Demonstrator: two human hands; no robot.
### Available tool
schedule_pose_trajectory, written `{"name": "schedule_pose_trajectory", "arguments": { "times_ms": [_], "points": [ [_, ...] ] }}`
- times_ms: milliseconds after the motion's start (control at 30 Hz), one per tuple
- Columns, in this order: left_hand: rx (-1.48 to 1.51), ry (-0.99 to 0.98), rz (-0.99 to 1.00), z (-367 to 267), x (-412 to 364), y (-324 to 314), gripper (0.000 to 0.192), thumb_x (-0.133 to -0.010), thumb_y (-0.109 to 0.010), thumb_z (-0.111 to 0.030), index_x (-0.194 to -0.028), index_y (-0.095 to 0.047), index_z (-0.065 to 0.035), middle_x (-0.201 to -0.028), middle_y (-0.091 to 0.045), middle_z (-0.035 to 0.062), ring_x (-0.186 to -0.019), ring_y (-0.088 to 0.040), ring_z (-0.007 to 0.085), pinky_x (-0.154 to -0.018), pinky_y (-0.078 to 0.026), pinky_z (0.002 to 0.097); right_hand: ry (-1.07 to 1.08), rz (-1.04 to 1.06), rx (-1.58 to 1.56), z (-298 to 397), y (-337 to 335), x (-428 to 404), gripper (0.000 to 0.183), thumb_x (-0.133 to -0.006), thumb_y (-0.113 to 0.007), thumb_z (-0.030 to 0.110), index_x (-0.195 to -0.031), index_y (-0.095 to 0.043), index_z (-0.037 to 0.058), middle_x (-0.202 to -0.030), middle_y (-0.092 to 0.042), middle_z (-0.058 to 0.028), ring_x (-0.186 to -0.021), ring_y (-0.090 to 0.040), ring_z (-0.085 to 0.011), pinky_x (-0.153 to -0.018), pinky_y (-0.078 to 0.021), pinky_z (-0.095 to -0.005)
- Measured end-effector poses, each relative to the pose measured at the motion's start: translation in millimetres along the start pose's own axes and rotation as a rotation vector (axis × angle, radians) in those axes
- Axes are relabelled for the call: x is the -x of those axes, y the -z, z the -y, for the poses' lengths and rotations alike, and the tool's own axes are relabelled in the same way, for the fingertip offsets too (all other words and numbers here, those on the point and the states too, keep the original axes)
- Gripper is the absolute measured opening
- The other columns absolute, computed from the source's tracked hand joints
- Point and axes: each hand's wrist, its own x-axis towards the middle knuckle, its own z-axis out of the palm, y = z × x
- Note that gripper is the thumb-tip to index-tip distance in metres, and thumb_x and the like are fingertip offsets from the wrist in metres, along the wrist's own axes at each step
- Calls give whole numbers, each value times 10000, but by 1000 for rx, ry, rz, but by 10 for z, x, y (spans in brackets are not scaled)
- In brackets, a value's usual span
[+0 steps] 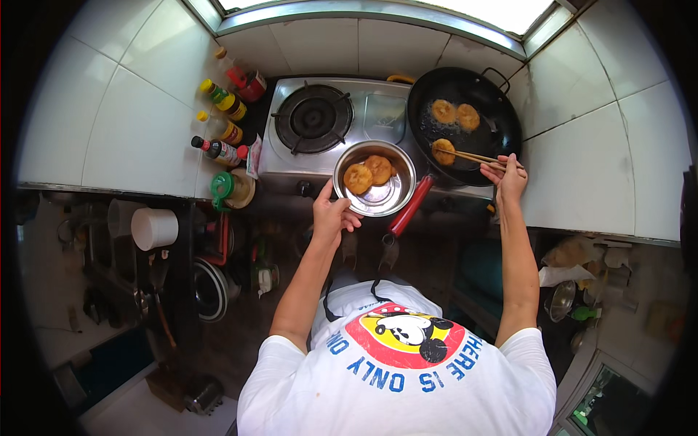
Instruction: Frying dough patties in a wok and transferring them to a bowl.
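Note:
My left hand (331, 215) grips the rim of a round stainless steel bowl (403, 199), thumb on the near edge. Inside the bowl lie golden fried cakes (358, 179), partly overlapping. My right hand (508, 177) holds a pair of wooden chopsticks (473, 157). Their tips touch a fried cake (443, 151) at the near left side of a black wok (501, 133). Two more cakes (467, 117) sit side by side in bubbling oil farther back in the wok. The wok's red handle (413, 206) points toward me, just right of the bowl.
The wok rests on the right side of a steel gas stove (305, 169). An unused burner (313, 117) is at the left. Several sauce bottles (223, 131) and a green-lidded jar (232, 188) line the stove's left. Tiled walls (583, 174) flank both sides, with a window (381, 8) behind.

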Motion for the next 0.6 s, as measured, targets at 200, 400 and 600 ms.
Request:
{"name": "schedule_pose_trajectory", "arguments": {
  "times_ms": [200,400,600],
  "points": [
    [14,-7,32,19,-31,10,602,-749,-436,54,-1329,-295,-17,-648,-611,166,-406,-572,170,-307,-414,201,39,19,32,58,-14,14,340,-933,-423,253,-827,-501,-60,-709,-579,-198,-618,-643,-314,-537,-576,-363],
    [0,-23,15,14,-31,-31,560,-765,-450,44,-1308,-345,-47,-648,-620,158,-400,-571,166,-299,-411,203,54,12,67,92,-43,53,340,-933,-425,253,-823,-498,-61,-690,-567,-178,-597,-641,-307,-522,-573,-352],
    [-22,-35,37,28,-58,-30,558,-772,-451,43,-1311,-345,-58,-647,-621,157,-402,-574,166,-301,-417,205,41,-9,78,74,-23,63,339,-934,-423,250,-828,-498,-63,-694,-568,-179,-585,-638,-301,-516,-573,-345]
  ]
}}
